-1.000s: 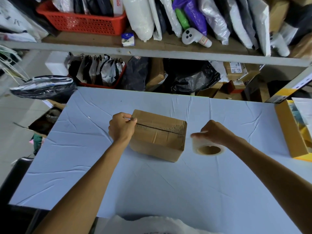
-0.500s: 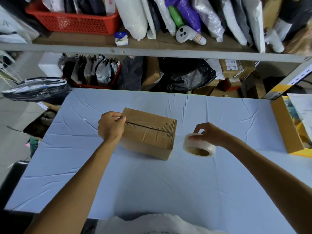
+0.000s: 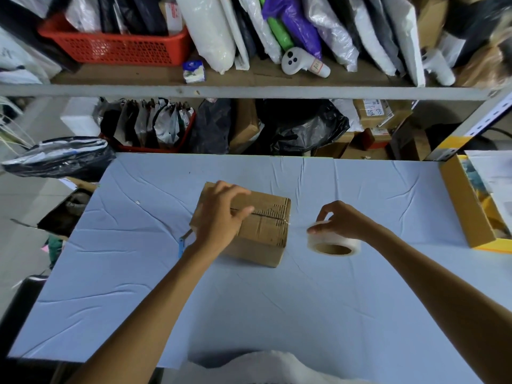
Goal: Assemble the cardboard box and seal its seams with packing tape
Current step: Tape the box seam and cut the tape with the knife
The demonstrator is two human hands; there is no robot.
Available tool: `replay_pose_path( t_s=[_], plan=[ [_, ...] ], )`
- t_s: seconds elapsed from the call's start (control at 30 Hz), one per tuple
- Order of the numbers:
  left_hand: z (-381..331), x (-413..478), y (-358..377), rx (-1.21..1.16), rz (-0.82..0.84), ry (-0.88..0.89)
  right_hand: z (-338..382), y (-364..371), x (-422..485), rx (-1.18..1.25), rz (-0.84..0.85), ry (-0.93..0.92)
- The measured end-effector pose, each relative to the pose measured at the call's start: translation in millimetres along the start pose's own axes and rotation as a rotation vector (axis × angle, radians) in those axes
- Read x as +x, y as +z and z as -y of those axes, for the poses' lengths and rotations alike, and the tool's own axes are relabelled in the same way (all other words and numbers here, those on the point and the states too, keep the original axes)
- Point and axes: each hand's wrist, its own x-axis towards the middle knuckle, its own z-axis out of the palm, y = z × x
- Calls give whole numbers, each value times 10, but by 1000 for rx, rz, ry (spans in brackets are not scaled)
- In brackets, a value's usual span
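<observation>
One wide, pale-blue creased surface (image 3: 277,314) fills most of the view. A grey metal shelf (image 3: 249,92) runs behind it, packed with plastic bags. A red plastic mesh basket (image 3: 119,49) stands at its upper left. An open yellow cardboard carton (image 3: 465,206) sits at the right edge of the surface.

Both bare forearms reach in from the bottom of the frame, the left rising diagonally towards the middle and the right coming in lower from the right corner.

The brown corrugated cardboard box (image 3: 266,231) stands on the surface just left of centre with its top flaps folded down, so a dark seam shows along the top. The left hand (image 3: 221,217) lies palm-down over the box's left half. It is released rather than clenched, its fingers spread fairly straight and pressing on the flaps, with the forefinger lying along the seam.

Just beside the box's right end, apart from it, the whitish roll of packing tape (image 3: 333,243) lies flat on the surface with its brown core facing up. The right hand (image 3: 343,220) arches over the roll from the right, wrist raised, its curled fingers and thumb grasping the upper rim.

A small blue-edged object (image 3: 181,246) lies by the left wrist; what it is I cannot tell.
</observation>
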Motion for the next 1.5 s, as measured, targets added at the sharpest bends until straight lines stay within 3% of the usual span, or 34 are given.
replay_pose_path(
  t_s=[0.1,0.27,0.43,0.6,0.73,0.93,1.13,1.3,1.43,1.5],
  plan=[
    [-42,-87,132,-238,99,-43,-14,13,2,-1,-15,5],
    [6,-169,256,-211,63,-5,-60,43,8,20,-45,11],
    [-53,-180,270,93,214,259,-71,33,47,36,-109,42],
    [-76,-190,255,305,496,299,-28,-4,84,27,-87,42],
    [-39,-115,261,446,416,313,-56,-58,49,67,-46,17],
    [-53,-91,396,494,429,306,-101,-172,-101,283,-87,-160],
    [0,-212,420,485,391,352,-179,-159,-20,83,13,73],
    [-42,-185,442,510,390,311,-178,-80,60,-44,-26,141],
    [-67,-174,446,499,376,276,-186,-15,33,61,-77,127],
    [-78,-182,441,494,378,267,-234,-26,-58,213,-62,22]
  ],
)
